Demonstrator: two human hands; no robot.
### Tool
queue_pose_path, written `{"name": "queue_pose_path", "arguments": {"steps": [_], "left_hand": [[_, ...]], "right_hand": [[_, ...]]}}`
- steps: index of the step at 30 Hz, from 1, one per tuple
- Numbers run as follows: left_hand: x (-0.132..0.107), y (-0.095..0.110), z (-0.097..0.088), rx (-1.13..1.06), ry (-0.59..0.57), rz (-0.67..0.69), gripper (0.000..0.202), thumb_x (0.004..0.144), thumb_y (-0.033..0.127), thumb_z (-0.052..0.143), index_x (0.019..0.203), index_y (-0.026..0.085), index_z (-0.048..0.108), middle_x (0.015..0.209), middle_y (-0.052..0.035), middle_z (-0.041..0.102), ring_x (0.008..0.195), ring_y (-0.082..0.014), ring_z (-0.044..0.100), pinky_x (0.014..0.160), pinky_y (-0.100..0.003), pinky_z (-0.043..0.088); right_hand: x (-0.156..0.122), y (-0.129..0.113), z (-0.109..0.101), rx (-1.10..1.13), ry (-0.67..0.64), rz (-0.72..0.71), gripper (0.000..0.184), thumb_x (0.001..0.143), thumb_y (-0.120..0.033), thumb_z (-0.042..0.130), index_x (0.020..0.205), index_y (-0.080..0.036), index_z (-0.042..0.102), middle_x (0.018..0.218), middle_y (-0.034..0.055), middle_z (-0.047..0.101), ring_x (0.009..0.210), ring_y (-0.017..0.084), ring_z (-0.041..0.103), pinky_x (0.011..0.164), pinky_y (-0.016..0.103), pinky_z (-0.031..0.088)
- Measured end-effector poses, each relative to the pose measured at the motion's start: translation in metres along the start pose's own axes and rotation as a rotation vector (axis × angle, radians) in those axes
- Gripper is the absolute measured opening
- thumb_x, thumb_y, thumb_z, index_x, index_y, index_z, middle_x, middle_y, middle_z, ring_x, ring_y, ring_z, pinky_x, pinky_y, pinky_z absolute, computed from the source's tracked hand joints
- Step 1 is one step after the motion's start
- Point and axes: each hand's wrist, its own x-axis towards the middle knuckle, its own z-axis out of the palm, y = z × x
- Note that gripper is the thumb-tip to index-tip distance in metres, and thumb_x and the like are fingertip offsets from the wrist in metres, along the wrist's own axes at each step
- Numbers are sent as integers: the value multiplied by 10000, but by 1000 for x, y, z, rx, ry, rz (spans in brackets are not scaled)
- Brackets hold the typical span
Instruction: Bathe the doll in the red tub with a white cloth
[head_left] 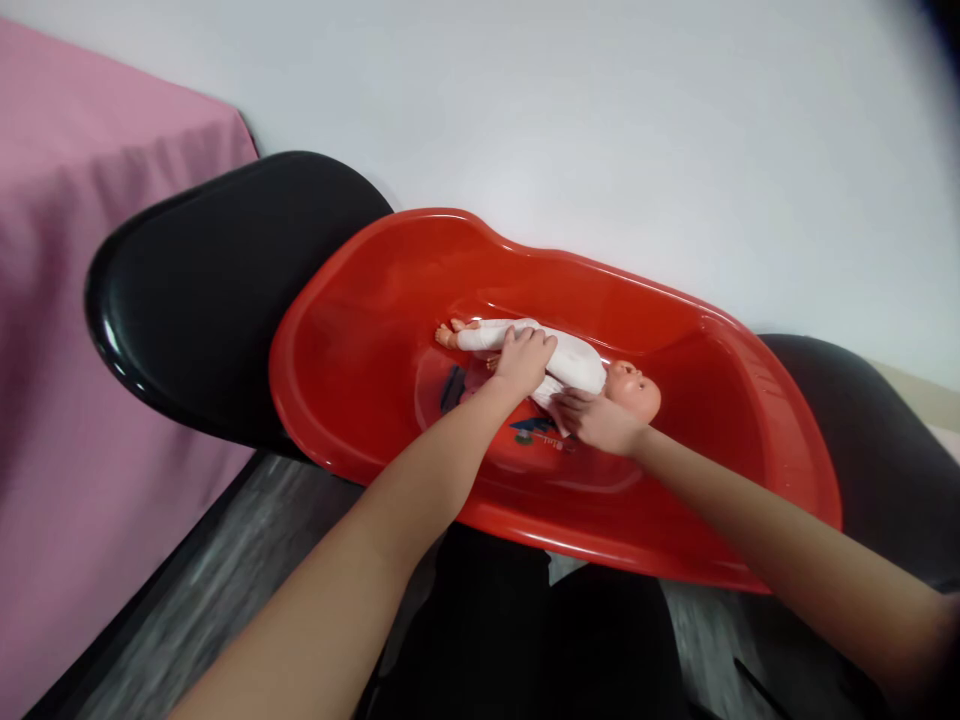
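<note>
A baby doll (pixel 574 360) in white clothing lies on its back inside a red baby bathtub (pixel 345 330). Its head points right and its bare feet point left. My left hand (pixel 526 360) is on the doll's middle, its fingers curled over the white clothing. Beside the doll's near shoulder, my right hand (pixel 600 418) pinches the doll's white sleeve (pixel 551 395), close under the head. One small doll hand shows just left of my left hand. My palms and some fingertips are hidden.
The tub rests across black chair seats, one on the left (pixel 225 290) and one on the right (pixel 870 440). A pink cloth (pixel 97 300) drapes a surface at far left. Behind stands a white wall (pixel 570 120). A printed picture marks the tub floor.
</note>
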Motion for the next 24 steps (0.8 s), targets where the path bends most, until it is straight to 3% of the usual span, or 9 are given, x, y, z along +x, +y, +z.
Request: {"name": "queue_pose_path", "arguments": {"steps": [5, 10, 14, 17, 20, 24], "left_hand": [[0, 1, 2, -22, 35, 7, 339, 1013, 84, 468, 1283, 136, 666, 1283, -149, 694, 1229, -335, 594, 1144, -578, 368], [1, 0, 1, -25, 31, -6, 354, 1019, 80, 443, 1284, 129, 672, 1264, -153, 695, 1220, -345, 600, 1132, -588, 374], [0, -1, -1, -16, 19, -4, 357, 1007, 78, 467, 1301, 131, 663, 1294, -161, 686, 1242, -341, 588, 1142, -577, 365], [0, -2, -1, -15, 14, -3, 356, 1003, 74, 473, 1299, 133, 661, 1278, -157, 693, 1233, -335, 593, 1135, -574, 372], [0, -3, 0, -12, 27, -3, 342, 1016, 89, 472, 1294, 136, 665, 1284, -155, 694, 1240, -336, 592, 1151, -578, 358], [1, 2, -1, -47, -21, -27, 339, 1030, 110, 470, 1297, 127, 678, 1297, -189, 692, 1248, -351, 596, 1130, -574, 376]], "right_hand": [[-43, 20, 3, 32, 23, 83, 566, 912, 54, 395, 1239, -177, 794, 1366, 123, 733, 1436, 268, 581, 1322, 424, 335], [-91, 22, -21, -50, -76, 34, 382, 975, -34, 486, 1108, -160, 822, 1130, 147, 789, 1265, 275, 689, 1251, 461, 427], [-81, 5, -35, -150, -22, -74, 343, 992, -67, 538, 1217, -112, 793, 1309, 186, 737, 1333, 297, 641, 1256, 485, 405], [-58, -6, -25, -281, -4, -104, 332, 1001, -68, 528, 1213, -43, 783, 1390, 236, 690, 1362, 341, 615, 1256, 516, 399], [-47, -5, -4, -293, -37, -34, 383, 962, -8, 514, 1221, -76, 788, 1286, 196, 748, 1346, 320, 628, 1247, 485, 412], [-66, 7, 7, -224, -88, 79, 436, 936, -5, 539, 1287, -129, 766, 1270, 164, 761, 1349, 299, 627, 1249, 471, 402]]}}
